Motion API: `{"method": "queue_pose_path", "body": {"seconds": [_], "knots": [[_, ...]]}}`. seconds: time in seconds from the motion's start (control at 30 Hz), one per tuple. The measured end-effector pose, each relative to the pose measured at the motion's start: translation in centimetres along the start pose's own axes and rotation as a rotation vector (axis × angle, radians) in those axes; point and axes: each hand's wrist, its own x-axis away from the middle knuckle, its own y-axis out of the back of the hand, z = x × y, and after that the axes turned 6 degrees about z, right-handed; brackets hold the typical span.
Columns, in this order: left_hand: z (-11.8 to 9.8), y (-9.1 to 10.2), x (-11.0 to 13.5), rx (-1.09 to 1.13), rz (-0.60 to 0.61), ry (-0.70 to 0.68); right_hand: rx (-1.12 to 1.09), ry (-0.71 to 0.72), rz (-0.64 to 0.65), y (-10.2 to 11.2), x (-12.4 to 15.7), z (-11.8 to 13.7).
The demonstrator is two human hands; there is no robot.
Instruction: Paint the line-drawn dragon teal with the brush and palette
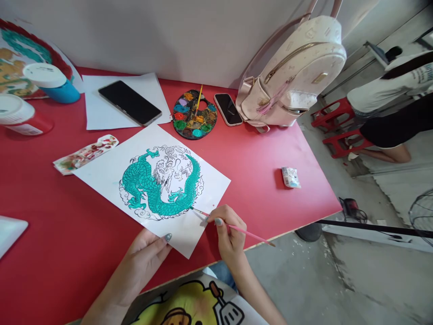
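Observation:
A white sheet of paper [111, 176] bears a printed dragon [165, 203], its body painted teal while the head and clouds stay black line on white. My right hand [231, 232] pinches a thin pink paintbrush [250, 234]; the brush tip touches the dragon's lower edge. At the sheet's near edge, my left hand [150, 253] grips the paper, thumb on top and fingers beneath. Behind the sheet lies an oval paint palette [189, 122] with several colours in its wells, and a yellow-handled brush [199, 99] rests on it.
Two phones, one black [130, 101] and one smaller [228, 109], lie at the back. A backpack [294, 72] leans against the wall. Paint bottles, blue [62, 90] and red [29, 122], stand left. A stained strip [86, 155] and a small packet [290, 177] flank the sheet. People sit far right.

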Motion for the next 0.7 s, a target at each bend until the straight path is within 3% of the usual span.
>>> {"method": "queue_pose_path", "body": {"seconds": [0.4, 0.53, 0.7], "knots": [[-0.03, -0.29, 0.03, 0.005, -0.010, -0.007, 0.013, 0.004, 0.027, 0.02, 0.11, -0.19], [0.01, -0.09, -0.08, 0.020, 0.033, -0.011, 0.016, -0.036, -0.065, -0.04, 0.03, -0.16], [0.20, 0.17, -0.06, 0.013, 0.024, -0.025, 0.024, -0.039, -0.026, -0.02, -0.08, -0.02]]}}
